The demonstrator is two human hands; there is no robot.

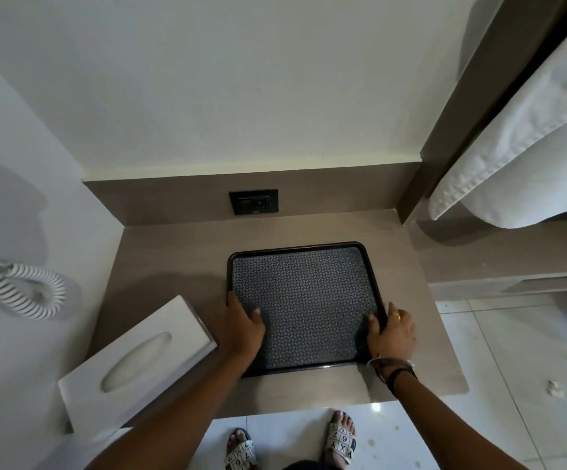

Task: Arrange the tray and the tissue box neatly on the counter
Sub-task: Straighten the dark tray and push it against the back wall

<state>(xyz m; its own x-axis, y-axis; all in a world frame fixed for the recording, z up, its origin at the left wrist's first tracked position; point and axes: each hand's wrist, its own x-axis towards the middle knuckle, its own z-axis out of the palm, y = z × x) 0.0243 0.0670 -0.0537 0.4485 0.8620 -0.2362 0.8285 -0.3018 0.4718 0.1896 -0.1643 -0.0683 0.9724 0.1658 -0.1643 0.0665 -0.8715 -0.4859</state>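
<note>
A black tray (304,252) with a patterned grey mat inside lies flat near the middle of the brown counter (173,259). My left hand (246,325) grips the tray's left rim, thumb on the mat. My right hand (394,330), wearing a gold ring, grips the right rim near the front corner. A white tissue box (136,361) with an oval slot lies skewed at the counter's front left, overhanging the edge, just left of my left forearm.
A black wall socket (254,201) sits in the backsplash behind the tray. A coiled white cord (31,293) hangs on the left wall. White linen (526,157) hangs at the right above a lower ledge. My sandalled feet stand on the tiled floor (499,418) below the counter's front edge.
</note>
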